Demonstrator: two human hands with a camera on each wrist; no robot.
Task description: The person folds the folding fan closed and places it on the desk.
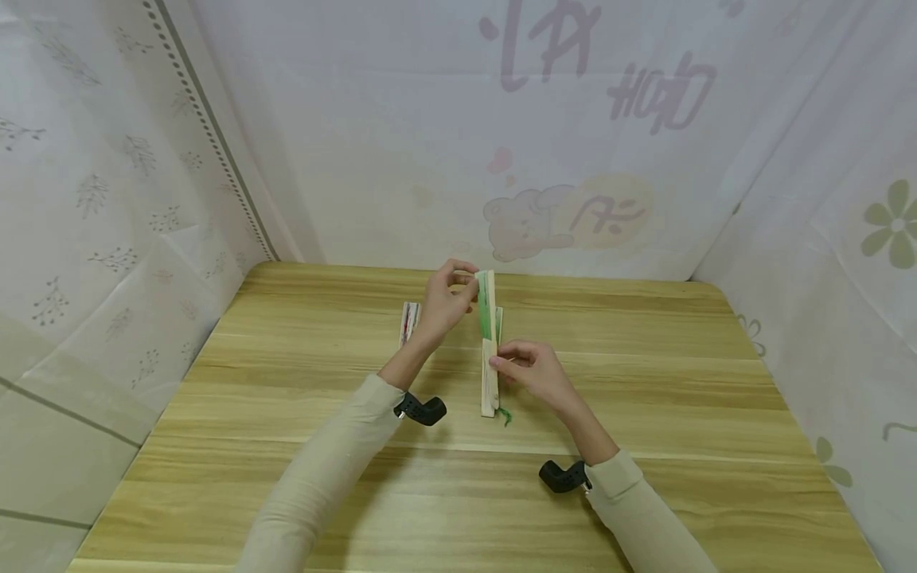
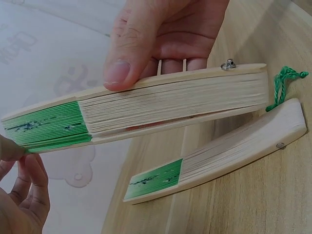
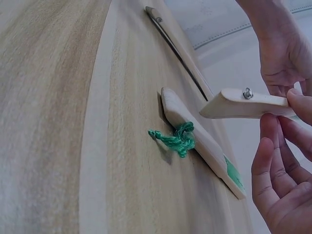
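A folded hand fan (image 1: 488,378) with pale wooden ribs and a green leaf is held above the table in both hands. My left hand (image 1: 447,302) pinches its green end. My right hand (image 1: 536,368) grips the wooden ribs between thumb and fingers. A small metal ring and rivet show near the fan's pivot end in the left wrist view. Below it a second folded green fan (image 2: 243,151) lies on the table, with a green cord tassel (image 3: 178,140) at its wooden end. A third folded fan (image 1: 409,320), pale with dark and reddish marks, lies beside my left forearm and is partly hidden.
The wood-grain table (image 1: 630,414) has a printed white cloth (image 1: 401,159) hanging behind it and patterned cloths on both sides. A black wrist device (image 1: 423,410) sits at the left cuff, and another black device (image 1: 562,476) at the right cuff.
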